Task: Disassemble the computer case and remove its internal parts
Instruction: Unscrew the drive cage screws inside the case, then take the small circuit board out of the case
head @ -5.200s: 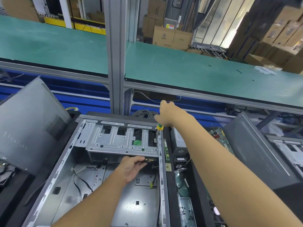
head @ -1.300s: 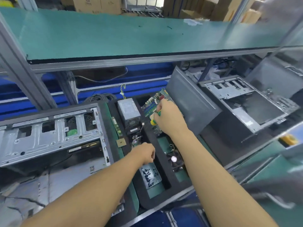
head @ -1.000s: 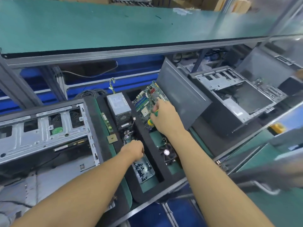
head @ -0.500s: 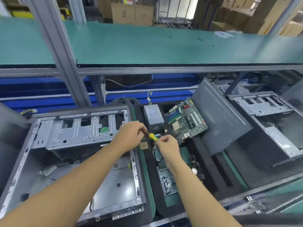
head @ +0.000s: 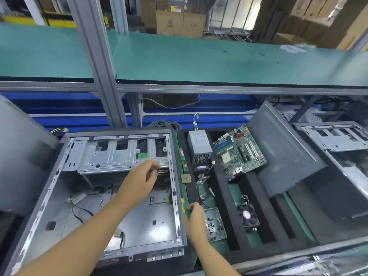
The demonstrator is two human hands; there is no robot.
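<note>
Head view, half a second on: the two hands, which had met over the right rim of the computer case [head: 175, 196], have parted; the left hand [head: 139, 182] has gone into the case, and the right hand [head: 196, 222] has dropped toward the near end of that rim. The left forearm slants up from the lower left; its fingers [head: 154, 166] are loosely bent just below the drive cage [head: 111, 158], with nothing seen between them. The right hand's fingers are curled, with a blurred bit of yellow-green at their tips; whether they grip anything cannot be told. The case lies open on the desk [head: 234, 196], left of a black foam tray; just right of the right hand sits a small screw tray [head: 222, 226]. Farther back in the foam lie a power supply [head: 199, 144] and a motherboard [head: 239, 152], with a fan [head: 249, 215] nearer; a grey side panel [head: 282, 152] leans beside them. Above runs a green shelf [head: 199, 60]; cardboard boxes [head: 179, 22] stand behind it.
</note>
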